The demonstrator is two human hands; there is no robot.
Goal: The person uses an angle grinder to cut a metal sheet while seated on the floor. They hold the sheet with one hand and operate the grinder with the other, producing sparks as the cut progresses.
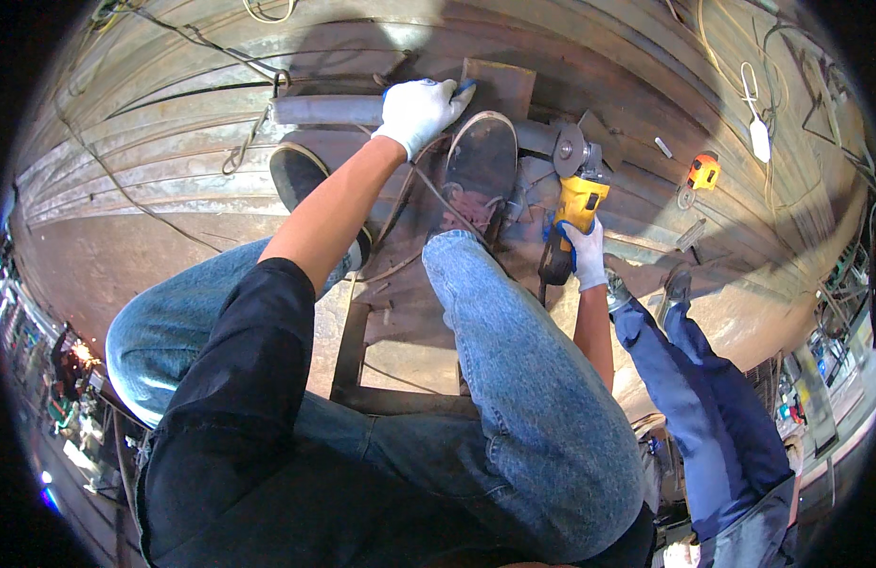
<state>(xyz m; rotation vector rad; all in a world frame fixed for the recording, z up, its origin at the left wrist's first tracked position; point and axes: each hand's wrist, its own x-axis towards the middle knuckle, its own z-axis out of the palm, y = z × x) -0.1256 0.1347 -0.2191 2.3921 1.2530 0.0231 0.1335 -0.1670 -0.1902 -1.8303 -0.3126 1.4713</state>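
Observation:
My right hand [585, 254], in a white glove with blue palm, is wrapped round the body of a yellow and black angle grinder [580, 201]. Its grey disc [569, 150] points away from me, close to a steel pipe [536, 138]; I cannot tell whether they touch or whether the disc spins. Farther left, my gloved left hand [421, 112] lies over the pipe, fingers curled against the left edge of a brown steel plate [502, 85]. My right shoe [482, 156] stands between the two hands, in front of the plate, hiding part of the pipe.
An orange and black object [703, 170] and a white tag on a loop [760, 139] lie right on the rusty curved metal surface [125, 227]. Cables [107, 166] cross it at left. Another person's blue-trousered legs [698, 398] are close at right. Sparks [85, 353] show far left.

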